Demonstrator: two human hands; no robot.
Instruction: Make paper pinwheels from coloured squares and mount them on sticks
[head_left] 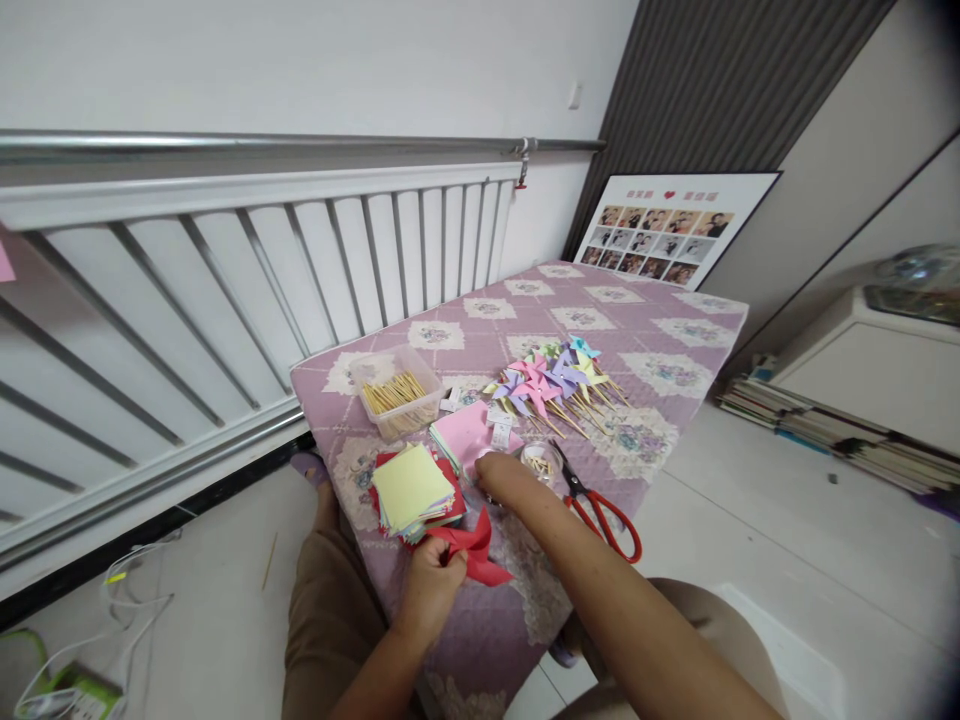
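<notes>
My left hand [431, 585] is closed around a folded red paper pinwheel [471, 548], held just above the near end of the purple quilted mattress [645, 330]. My right hand [496, 472] reaches forward to a small clear round container [541, 462] of short sticks, by the pink paper sheets [469, 432]; its fingers are bunched and turned away, so what they hold is hidden. A stack of coloured paper squares [412, 488], yellow on top, lies left of the hands.
Red-handled scissors [600, 505] lie right of my right forearm. A clear plastic box of wooden sticks [397, 397] sits further back. Several finished pinwheels on sticks [551, 385] lie mid-mattress. A white railing [300, 260] runs along the left; a photo board [664, 235] leans at the far end.
</notes>
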